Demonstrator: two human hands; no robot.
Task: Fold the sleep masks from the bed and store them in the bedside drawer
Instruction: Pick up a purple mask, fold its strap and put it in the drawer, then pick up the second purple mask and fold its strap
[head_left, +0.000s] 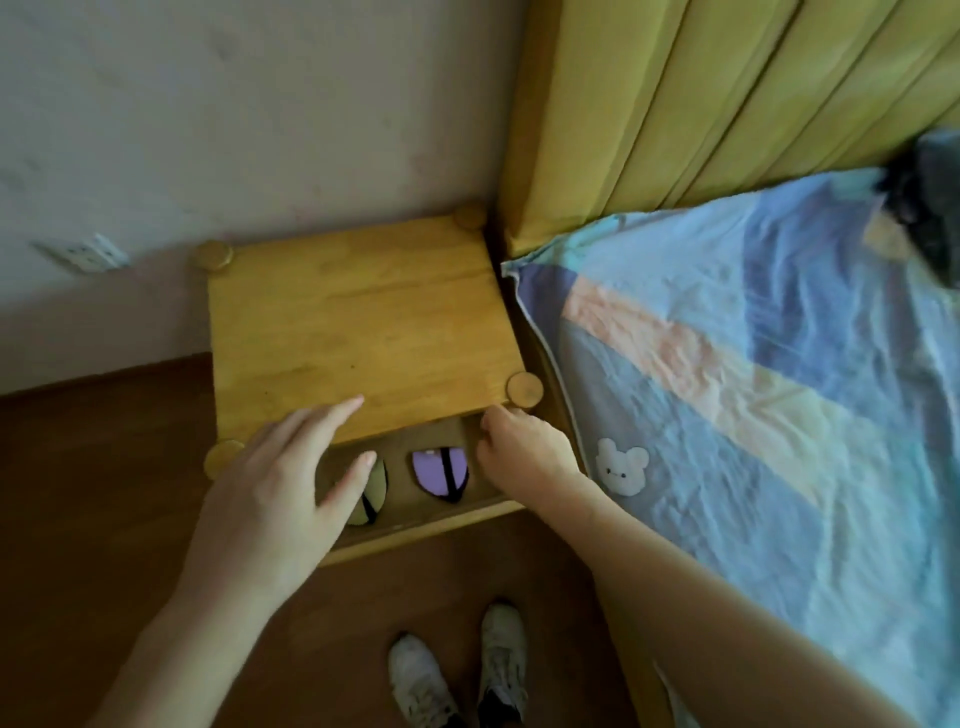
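Note:
The bedside drawer (436, 512) of the wooden nightstand (358, 317) stands partly pulled out. Inside lie two folded sleep masks with black straps: a purple mask (431, 470) in the middle and a pale green mask (375, 491) to its left, half hidden by my fingers. My left hand (275, 488) hovers with fingers spread over the drawer's left part and the nightstand's front edge, holding nothing. My right hand (519, 447) reaches into the drawer's right end with fingers curled; what lies under it is hidden.
The bed (753, 389) with a blue patchwork sheet and a white bear patch (621, 465) lies close on the right. A yellow padded headboard (701, 104) rises behind. Something dark (930, 208) sits at the bed's far right. My shoes (457, 670) stand on the brown floor. A wall socket (88, 252) is at left.

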